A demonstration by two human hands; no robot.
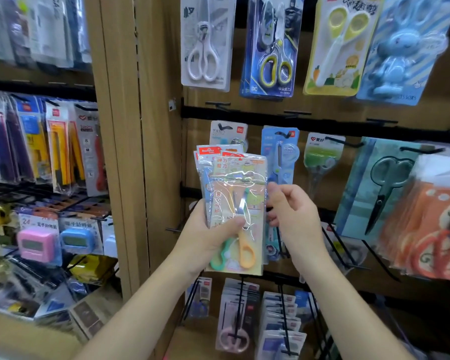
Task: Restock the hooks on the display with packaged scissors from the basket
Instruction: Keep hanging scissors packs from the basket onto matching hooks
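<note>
Well, my left hand [208, 237] gripped the packs [234, 203] before the display [192, 141]; my right hand [294, 211] pinched the front pack's edge. Best, I judged, to peel one off and align its hole with a hook [218, 103].

This is a shop, in what looks like the stationery aisle. A tall wooden display panel [120, 152] carries rows of black hooks [218, 103] hung with packaged scissors [207, 45] in clear blister cards. To the left hang carded utility knives [60, 152] and small boxed pink gadgets [35, 244].
</note>
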